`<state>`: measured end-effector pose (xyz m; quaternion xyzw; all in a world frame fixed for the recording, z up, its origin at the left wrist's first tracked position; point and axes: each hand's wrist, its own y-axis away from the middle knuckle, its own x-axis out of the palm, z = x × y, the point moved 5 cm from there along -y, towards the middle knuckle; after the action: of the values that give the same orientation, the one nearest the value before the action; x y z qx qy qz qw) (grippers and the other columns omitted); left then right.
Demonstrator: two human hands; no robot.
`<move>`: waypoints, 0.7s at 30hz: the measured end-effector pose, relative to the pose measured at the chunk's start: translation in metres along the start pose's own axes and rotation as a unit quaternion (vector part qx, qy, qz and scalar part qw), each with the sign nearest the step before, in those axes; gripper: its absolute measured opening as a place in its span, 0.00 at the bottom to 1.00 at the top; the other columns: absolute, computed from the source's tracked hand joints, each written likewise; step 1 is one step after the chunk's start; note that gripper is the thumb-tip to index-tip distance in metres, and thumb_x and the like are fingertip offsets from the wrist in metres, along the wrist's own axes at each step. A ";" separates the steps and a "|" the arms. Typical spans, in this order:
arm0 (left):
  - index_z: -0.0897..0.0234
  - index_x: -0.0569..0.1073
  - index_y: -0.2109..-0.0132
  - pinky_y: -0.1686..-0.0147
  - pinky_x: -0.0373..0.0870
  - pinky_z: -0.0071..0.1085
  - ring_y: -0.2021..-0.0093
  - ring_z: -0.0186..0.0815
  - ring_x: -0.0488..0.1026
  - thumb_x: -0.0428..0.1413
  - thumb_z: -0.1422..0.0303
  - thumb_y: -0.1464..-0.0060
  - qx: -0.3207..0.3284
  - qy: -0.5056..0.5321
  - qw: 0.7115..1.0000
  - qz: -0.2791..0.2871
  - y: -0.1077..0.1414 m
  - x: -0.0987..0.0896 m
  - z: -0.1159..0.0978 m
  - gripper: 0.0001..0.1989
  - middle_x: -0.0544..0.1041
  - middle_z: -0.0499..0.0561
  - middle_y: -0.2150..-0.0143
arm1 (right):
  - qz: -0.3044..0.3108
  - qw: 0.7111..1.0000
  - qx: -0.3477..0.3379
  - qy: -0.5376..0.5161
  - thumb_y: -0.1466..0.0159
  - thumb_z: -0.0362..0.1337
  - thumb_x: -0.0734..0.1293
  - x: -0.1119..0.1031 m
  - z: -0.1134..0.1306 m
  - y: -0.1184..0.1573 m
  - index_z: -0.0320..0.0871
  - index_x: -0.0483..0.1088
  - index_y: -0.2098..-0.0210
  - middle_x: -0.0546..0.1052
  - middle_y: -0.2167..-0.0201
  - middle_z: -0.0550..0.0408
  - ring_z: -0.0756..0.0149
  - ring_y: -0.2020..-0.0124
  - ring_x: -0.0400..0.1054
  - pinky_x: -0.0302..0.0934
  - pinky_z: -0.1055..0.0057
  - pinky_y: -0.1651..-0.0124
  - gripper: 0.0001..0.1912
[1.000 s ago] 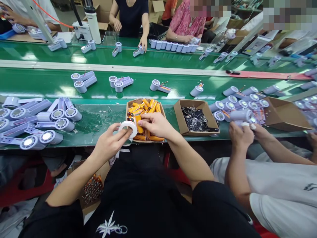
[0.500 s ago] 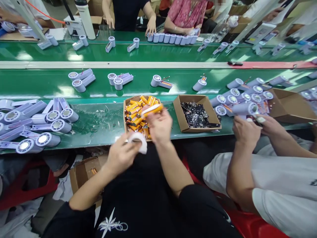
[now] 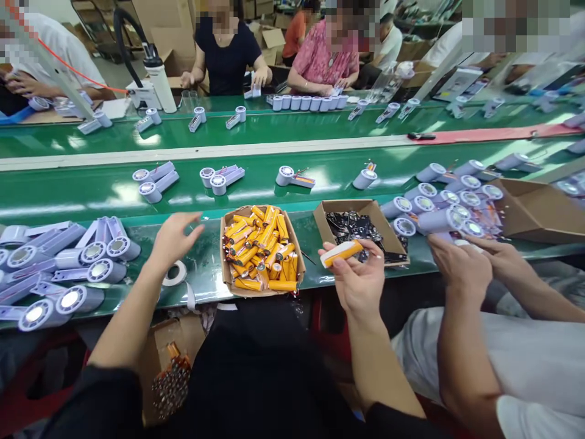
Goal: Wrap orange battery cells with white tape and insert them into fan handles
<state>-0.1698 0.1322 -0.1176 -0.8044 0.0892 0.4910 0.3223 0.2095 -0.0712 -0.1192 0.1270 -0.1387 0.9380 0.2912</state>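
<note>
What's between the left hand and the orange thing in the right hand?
In the head view, a box of orange cylinders, with a thin dark strand beside it.

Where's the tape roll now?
In the head view, the tape roll lies left of centre on the green bench, below the left hand, left of the orange-cell box.

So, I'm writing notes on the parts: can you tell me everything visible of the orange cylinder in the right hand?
The orange cylinder is short and slim, with a smooth wrap that looks like plastic. A white strip, apparently tape, runs lengthwise along it. The right hand holds it lying sideways, its right end slightly higher in the picture, near the cardboard box of black parts. The hand partly hides its right end.
</note>
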 end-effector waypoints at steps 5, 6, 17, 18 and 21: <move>0.69 0.81 0.39 0.23 0.42 0.64 0.26 0.59 0.62 0.56 0.58 0.32 0.036 -0.126 0.989 0.063 -0.169 0.078 -0.020 0.24 0.78 0.66 0.33 | 0.034 0.999 0.009 0.022 0.41 0.47 0.84 0.011 0.002 -0.011 0.56 0.62 0.46 0.89 0.56 0.52 0.47 0.50 0.87 0.83 0.47 0.46 0.34; 0.70 0.81 0.41 0.23 0.42 0.63 0.26 0.59 0.61 0.56 0.59 0.34 0.040 -0.141 0.985 0.095 -0.185 0.091 -0.020 0.23 0.78 0.68 0.33 | 0.039 0.999 0.010 0.028 0.41 0.47 0.84 0.008 0.005 -0.012 0.56 0.62 0.46 0.89 0.55 0.51 0.47 0.50 0.87 0.83 0.47 0.46 0.33; 0.59 0.81 0.66 0.41 0.72 0.48 0.48 0.54 0.79 0.52 0.43 0.44 0.196 0.066 0.942 0.262 -0.235 0.144 0.021 0.25 0.86 0.60 0.51 | 0.191 0.974 -0.065 0.098 0.37 0.47 0.81 0.085 0.027 -0.114 0.51 0.74 0.43 0.86 0.44 0.51 0.54 0.43 0.83 0.78 0.54 0.37 0.26; 0.59 0.81 0.65 0.43 0.73 0.46 0.50 0.52 0.79 0.51 0.41 0.43 0.192 0.086 0.939 0.273 -0.238 0.148 0.023 0.27 0.86 0.59 0.52 | 0.228 0.959 -0.086 0.143 0.36 0.45 0.80 0.111 0.022 -0.138 0.50 0.75 0.43 0.86 0.43 0.53 0.58 0.43 0.83 0.77 0.60 0.37 0.25; 0.59 0.79 0.63 0.52 0.72 0.39 0.58 0.45 0.77 0.49 0.39 0.38 0.160 0.099 0.935 0.301 -0.237 0.155 0.021 0.29 0.85 0.55 0.58 | 0.324 0.891 -0.099 0.303 0.32 0.32 0.73 0.175 -0.012 -0.197 0.45 0.72 0.35 0.87 0.57 0.65 0.72 0.54 0.82 0.73 0.74 0.42 0.26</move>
<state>0.0017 0.3550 -0.1533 -0.7223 0.4359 0.4621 0.2734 0.1822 0.1780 -0.0381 -0.2452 -0.1694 0.9545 0.0102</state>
